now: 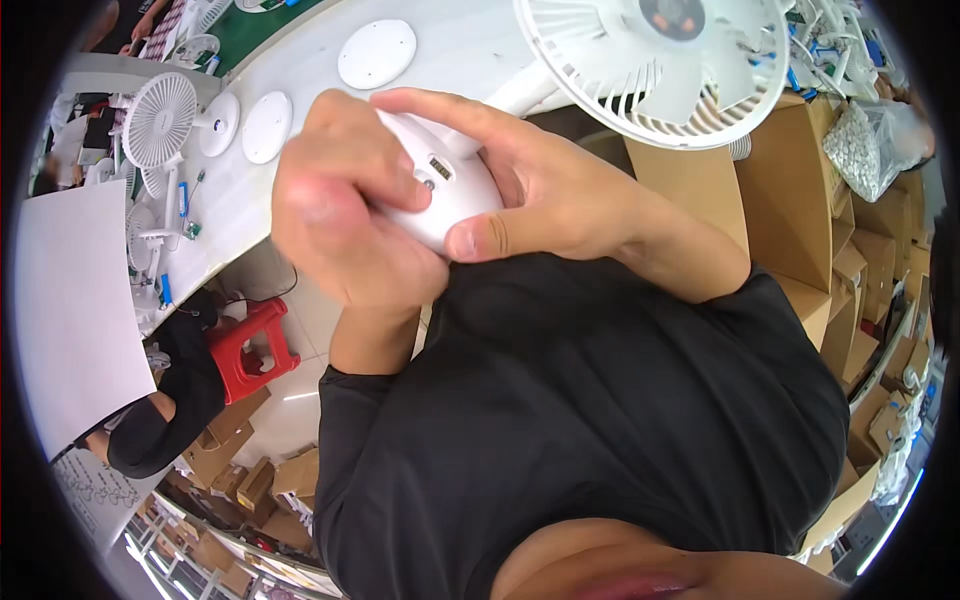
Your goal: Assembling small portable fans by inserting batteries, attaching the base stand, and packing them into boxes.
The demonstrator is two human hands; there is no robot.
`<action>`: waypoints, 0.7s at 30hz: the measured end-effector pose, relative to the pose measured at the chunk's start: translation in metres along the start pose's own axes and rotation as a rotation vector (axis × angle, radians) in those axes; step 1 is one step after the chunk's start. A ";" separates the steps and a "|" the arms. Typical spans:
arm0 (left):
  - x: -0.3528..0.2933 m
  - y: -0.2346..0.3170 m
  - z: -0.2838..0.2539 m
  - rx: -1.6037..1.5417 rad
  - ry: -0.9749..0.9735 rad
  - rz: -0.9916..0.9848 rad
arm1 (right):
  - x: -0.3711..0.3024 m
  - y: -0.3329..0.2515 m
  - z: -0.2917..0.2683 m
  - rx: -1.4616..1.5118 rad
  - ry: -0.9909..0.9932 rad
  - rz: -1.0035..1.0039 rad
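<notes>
Between my hands is a smooth, white, rounded fan base (462,188), with a small dark display window and a round metal button or screw on its face. My left hand (340,200) is closed at its left side, thumb tip beside the small round part. From the right, my right hand (555,190) wraps round it, thumb along the lower edge and fingers over the top. A white fan head (655,90) with round grille and pale blades sits at upper right. A white stem leads from it toward my hands; its join with the base is hidden behind my right fingers.
Round white discs (377,54) lie on the white bench (315,85). More fans (160,120) and small blue-ended parts stand at left. A red stool (255,350) and a seated person in black are below them. Cardboard boxes (790,190) and a bag of small white pieces (868,150) are at right.
</notes>
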State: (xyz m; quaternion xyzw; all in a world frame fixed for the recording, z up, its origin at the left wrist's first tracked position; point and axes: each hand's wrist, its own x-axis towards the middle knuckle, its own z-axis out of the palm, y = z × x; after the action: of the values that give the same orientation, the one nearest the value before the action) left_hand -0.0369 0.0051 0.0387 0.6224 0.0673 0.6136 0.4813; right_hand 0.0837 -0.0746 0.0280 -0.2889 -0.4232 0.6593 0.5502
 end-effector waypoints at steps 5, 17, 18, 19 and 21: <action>0.002 0.001 0.003 -0.154 0.054 -0.158 | -0.003 0.009 0.003 0.037 0.007 -0.085; -0.008 0.002 0.022 -0.076 0.182 -0.161 | -0.002 0.013 -0.012 -0.170 -0.076 -0.145; -0.005 0.000 0.022 -0.078 0.192 -0.140 | -0.001 0.012 -0.013 -0.186 -0.093 -0.146; -0.002 -0.001 0.019 -0.141 0.171 -0.198 | 0.000 0.010 -0.014 -0.179 -0.113 -0.172; -0.002 0.003 0.013 -0.268 0.117 -0.333 | -0.005 0.010 -0.009 -0.152 -0.135 -0.219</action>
State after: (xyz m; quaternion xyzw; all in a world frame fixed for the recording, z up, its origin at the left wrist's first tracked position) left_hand -0.0280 -0.0048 0.0417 0.4964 0.1149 0.5641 0.6497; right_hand 0.0877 -0.0774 0.0148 -0.2370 -0.5369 0.5794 0.5656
